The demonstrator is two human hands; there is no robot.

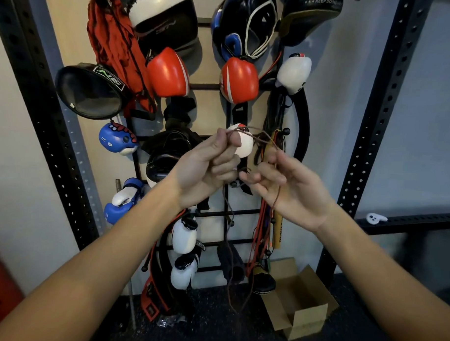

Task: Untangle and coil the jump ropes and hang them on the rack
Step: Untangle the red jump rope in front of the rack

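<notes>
Fingers [225,167] of the left hand [208,167] are curled in tight, with the thumb and forefinger pinching a thin brown jump rope [278,191] at chest height in front of the rack [245,212]. Fingers of the right hand [289,188] are only loosely curled, palm turned up and inward; the rope passes between them and runs down across the palm, so this hand holds it lightly. Between the two hands the rope makes a small loose loop, which arches over the left thumb and across to the right forefinger. Below the hands two strands hang slack and trail onto the dark floor [213,323]. Just behind the left hand a white glove [245,145] hangs on the rack, and higher up hang two red gloves [168,72]. Other ropes [261,235], red and black, hang down the right side of the rack beside a yellow handle [278,231]. An open cardboard box [301,303] sits on the floor at the rack's lower right.
</notes>
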